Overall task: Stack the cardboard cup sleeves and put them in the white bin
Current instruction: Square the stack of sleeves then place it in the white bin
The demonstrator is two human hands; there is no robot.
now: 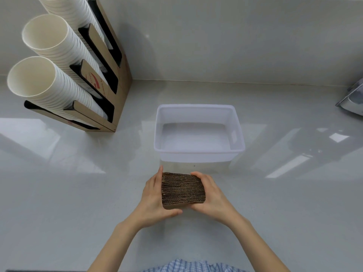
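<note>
I can read no text, only a red curved mark with tiny blurred red lettering on the brown cardboard cup dispenser (92,81), too small for me to make out

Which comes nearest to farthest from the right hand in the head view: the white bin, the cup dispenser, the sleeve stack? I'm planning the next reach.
1. Sleeve stack: held between the right hand and the left hand.
2. White bin: just ahead, nothing inside.
3. Cup dispenser: far left, at the back.

Sleeve stack (183,188) before the bin (198,152), cup dispenser (117,107) far left
</note>
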